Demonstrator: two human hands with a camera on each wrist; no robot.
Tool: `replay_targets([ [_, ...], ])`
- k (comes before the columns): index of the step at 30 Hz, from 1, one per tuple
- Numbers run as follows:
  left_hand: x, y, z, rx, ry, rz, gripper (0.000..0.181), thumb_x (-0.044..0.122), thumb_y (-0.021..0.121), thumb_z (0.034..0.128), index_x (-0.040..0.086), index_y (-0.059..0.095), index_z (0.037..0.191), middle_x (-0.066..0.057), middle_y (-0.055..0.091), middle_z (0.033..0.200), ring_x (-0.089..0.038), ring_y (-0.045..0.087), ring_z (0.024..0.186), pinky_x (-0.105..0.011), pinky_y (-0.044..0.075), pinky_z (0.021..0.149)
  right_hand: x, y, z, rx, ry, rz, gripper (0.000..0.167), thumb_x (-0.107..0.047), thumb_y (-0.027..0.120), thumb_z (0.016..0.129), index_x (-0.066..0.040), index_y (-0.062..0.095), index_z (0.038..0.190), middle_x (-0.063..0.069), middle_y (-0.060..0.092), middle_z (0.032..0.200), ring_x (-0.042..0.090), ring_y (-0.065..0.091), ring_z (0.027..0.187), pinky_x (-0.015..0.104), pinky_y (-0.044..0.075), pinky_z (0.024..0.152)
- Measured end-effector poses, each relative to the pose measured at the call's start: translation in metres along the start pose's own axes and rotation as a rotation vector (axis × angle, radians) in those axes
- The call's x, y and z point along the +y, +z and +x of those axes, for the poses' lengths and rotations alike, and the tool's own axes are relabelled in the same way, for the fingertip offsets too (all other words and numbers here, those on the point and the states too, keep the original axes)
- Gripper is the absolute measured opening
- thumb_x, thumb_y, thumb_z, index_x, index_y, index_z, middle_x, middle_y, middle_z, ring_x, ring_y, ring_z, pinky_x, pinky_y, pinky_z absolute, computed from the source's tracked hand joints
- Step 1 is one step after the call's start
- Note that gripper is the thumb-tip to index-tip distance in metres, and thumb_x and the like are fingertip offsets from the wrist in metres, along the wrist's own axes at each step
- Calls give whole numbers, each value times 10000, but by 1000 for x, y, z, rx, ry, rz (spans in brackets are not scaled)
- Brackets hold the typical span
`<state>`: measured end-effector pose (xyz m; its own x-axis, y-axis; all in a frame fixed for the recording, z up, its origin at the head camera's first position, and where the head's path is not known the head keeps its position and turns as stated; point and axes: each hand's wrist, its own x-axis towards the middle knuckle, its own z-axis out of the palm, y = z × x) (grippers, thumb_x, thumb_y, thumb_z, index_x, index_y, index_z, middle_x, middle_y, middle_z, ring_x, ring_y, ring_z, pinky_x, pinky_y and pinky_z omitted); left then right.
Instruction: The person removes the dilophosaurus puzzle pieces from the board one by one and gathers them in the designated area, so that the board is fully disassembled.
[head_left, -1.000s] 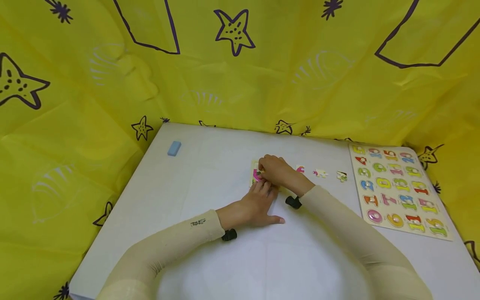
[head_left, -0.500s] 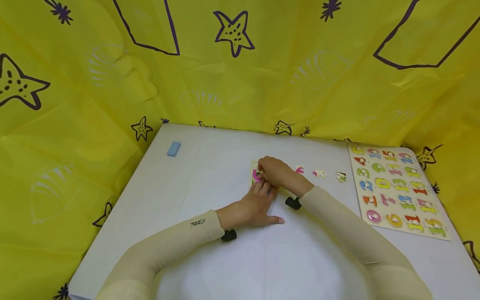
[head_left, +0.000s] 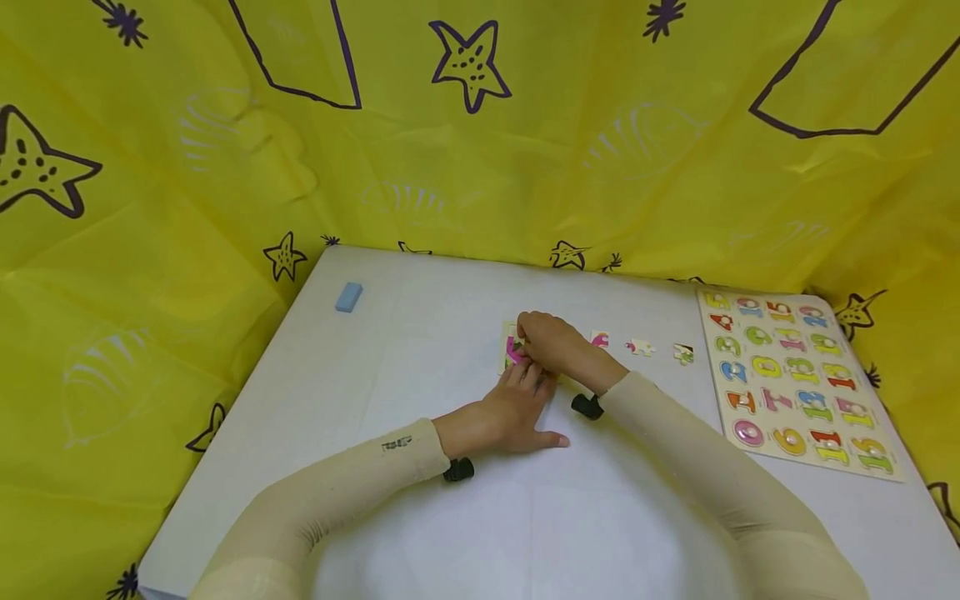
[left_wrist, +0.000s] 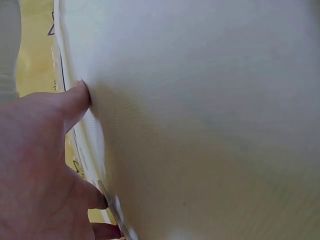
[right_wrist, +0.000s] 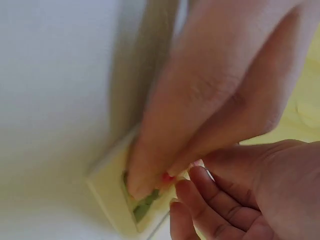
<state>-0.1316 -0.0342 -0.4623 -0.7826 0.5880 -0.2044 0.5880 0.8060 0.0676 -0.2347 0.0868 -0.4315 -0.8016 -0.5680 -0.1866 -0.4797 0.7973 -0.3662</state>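
A small framed jigsaw puzzle with a pink and green picture lies mid-table, partly hidden under both hands. My left hand rests with fairly straight fingers on its near edge, thumb held out to the side. In the left wrist view, the left hand's fingertips meet the frame's edge. Over the puzzle, my right hand has curled fingers. The right wrist view has the right hand pinching a small pale-edged puzzle piece, mostly covered by the fingers, close to the left fingers and the frame.
Loose puzzle pieces lie in a row to the right: one pink, one pale, one green and brown. A number board lies at the right side. A blue block sits at far left. Yellow curtain hangs behind the table.
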Motion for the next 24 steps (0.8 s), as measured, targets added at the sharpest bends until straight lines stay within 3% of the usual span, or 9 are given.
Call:
replay_targets([
  [11,1,-1,0,-5,-6,26,1086,807,469,960,51,184,1686,-177,193,1708,-352,166,1585,-467,183,1305,5,6,-5,86,-48,118,55,-36,615,1035,-2,608,1077,128,626,975,268,576,897,422,526,867],
  [24,1,-5,1,-25,-7,-3,1095,797,485,960,58,148,1694,-170,123,1740,-350,133,1607,-485,179,1307,7,-1,-10,55,-51,215,37,-30,593,1041,-25,617,1068,88,641,896,213,573,798,319,481,723],
])
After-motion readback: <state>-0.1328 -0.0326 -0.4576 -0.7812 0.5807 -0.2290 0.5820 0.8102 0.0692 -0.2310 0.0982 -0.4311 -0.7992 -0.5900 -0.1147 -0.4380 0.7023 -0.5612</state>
